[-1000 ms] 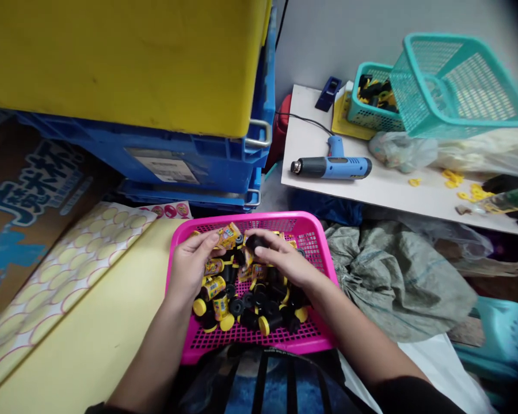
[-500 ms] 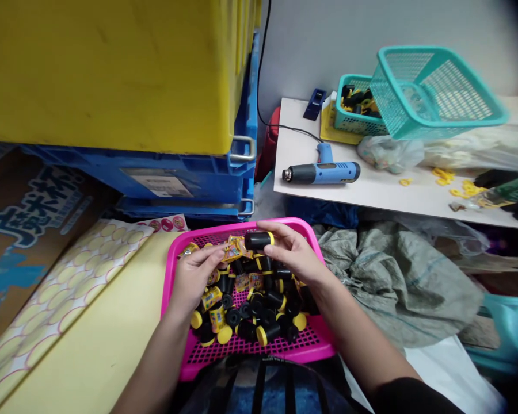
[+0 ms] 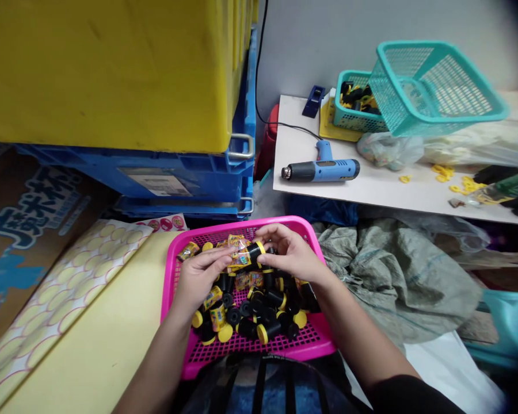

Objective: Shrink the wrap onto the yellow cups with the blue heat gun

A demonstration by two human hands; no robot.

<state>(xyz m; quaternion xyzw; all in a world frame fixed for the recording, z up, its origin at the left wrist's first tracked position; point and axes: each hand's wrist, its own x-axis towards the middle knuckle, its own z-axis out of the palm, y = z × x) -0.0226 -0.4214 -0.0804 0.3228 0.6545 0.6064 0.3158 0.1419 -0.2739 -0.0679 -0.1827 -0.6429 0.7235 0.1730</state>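
My left hand (image 3: 204, 276) pinches a clear plastic sleeve with a yellow, colourful print (image 3: 239, 254). In my right hand (image 3: 291, 253), fingers closed around its capped end, is a small black bottle with a yellow cap (image 3: 255, 251). The bottle's black end meets the sleeve and seems partly inside it; how deep I cannot tell. Both hands are above a pink plastic basket (image 3: 171, 276). Lying in it are several black bottles with yellow caps (image 3: 268, 332) and bottles wearing the printed sleeve (image 3: 217, 317).
To the right, a white table (image 3: 293, 138) bears a blue heat gun (image 3: 322, 171), a teal basket of black and yellow parts (image 3: 358, 119) and a tilted teal basket (image 3: 440, 92). Blue crates (image 3: 190, 172) and a yellow bin (image 3: 112, 75) stand left. A grey sack (image 3: 392, 276) lies right.
The black bottle has moved left and down, its end now at the sleeve. The sleeve is turned more towards the bottle, and the two hands are closer together.
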